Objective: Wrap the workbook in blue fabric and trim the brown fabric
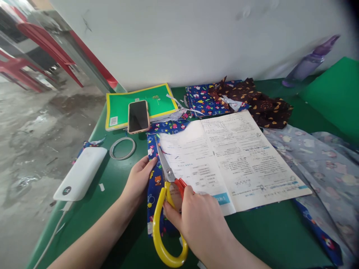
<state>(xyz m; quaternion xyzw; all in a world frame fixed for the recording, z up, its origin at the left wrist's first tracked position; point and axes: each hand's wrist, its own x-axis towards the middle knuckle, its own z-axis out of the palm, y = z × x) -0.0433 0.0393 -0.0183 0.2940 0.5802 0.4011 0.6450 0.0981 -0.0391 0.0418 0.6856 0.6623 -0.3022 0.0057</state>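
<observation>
My right hand (200,215) grips a pair of scissors (169,173) with one yellow and one red handle. Their blades point away from me, along the left edge of an open printed book (221,160). Under and beside that edge runs blue patterned fabric (153,201) with little bears and paw prints. My left hand (141,170) pinches the fabric's left border, thumb on top, close to the blades. How far the blades are apart is hard to make out.
Left of my hands are a white power bank (81,173) with a cable and a tape roll (122,148). A phone (138,116) rests on a green book (159,93). Behind lie brown fabric (266,106) and a purple bottle (304,67); pale fabric (322,164) spreads right.
</observation>
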